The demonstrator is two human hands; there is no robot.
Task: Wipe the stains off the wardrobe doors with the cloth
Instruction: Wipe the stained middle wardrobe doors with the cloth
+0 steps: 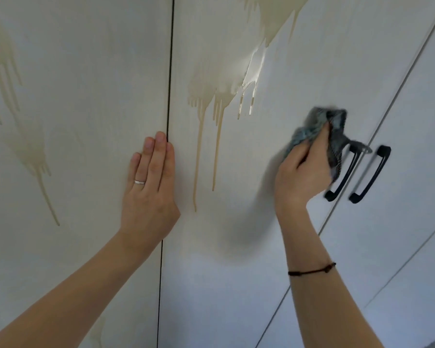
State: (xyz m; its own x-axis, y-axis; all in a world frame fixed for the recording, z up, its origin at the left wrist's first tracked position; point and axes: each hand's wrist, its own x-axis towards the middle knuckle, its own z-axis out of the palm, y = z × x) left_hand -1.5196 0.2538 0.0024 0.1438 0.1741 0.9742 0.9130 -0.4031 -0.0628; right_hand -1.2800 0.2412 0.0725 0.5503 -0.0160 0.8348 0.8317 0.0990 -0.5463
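Seam: a dark vertical gap between two pale wardrobe doors.
Left hand: flat on the door, fingers straight and together, its right edge covering the seam; it holds nothing. A ring is on one finger.
Right hand: well right of the seam, fingers curled round a crumpled blue-grey cloth. The cloth is blurred and seems to be against the door.
Stains: beige drips just right of the seam, with fainter ones well to its left.
Handles: two, black, far right of the seam; the cloth's loose end overlaps the nearer one.
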